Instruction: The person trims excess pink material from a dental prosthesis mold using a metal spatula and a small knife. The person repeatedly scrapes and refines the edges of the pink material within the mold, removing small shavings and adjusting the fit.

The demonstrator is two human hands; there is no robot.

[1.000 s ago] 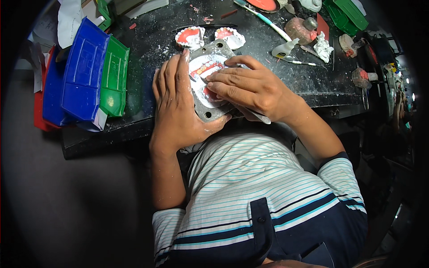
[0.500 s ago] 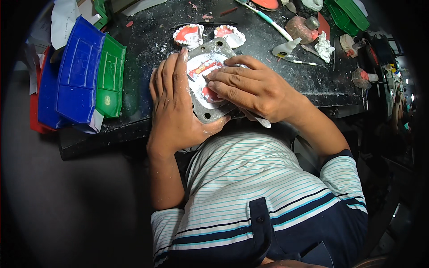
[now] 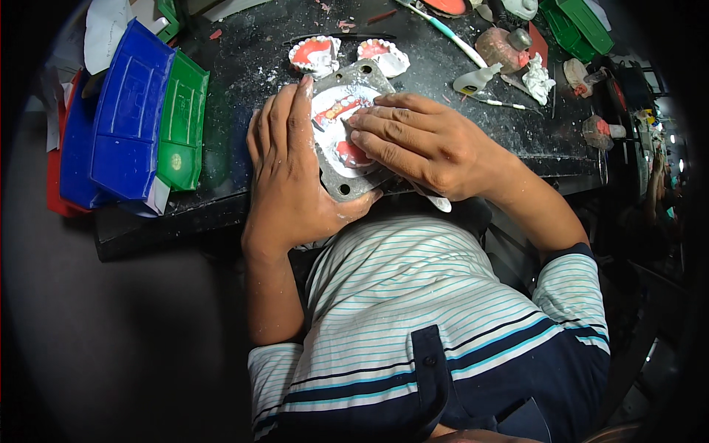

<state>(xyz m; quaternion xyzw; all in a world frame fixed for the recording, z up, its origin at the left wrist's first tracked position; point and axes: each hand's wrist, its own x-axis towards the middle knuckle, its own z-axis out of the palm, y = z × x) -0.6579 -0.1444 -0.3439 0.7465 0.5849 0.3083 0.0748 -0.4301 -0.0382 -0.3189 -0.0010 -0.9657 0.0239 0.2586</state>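
Observation:
A grey metal denture flask (image 3: 341,180) filled with white plaster (image 3: 334,153) sits near the table's front edge. Set in the plaster are a row of teeth in red wax (image 3: 337,108) and a second red patch (image 3: 353,154). My left hand (image 3: 290,162) is wrapped round the flask's left side, thumb along its near edge. My right hand (image 3: 428,144) lies over the right part, fingers bent down to the plaster. It grips a slim tool whose pale rounded end (image 3: 441,204) sticks out below the palm; the fingers mostly hide its working tip.
Two plaster casts with red wax and teeth, one left (image 3: 314,55) and one right (image 3: 384,57), lie beyond the flask. Blue (image 3: 125,129) and green (image 3: 182,122) bins stand left. A small bottle (image 3: 475,80), toothbrush (image 3: 450,35) and crumpled tissue (image 3: 538,80) lie right.
Very little differs. My right hand has shifted slightly over the plaster with the tool, while my left hand keeps its hold on the flask.

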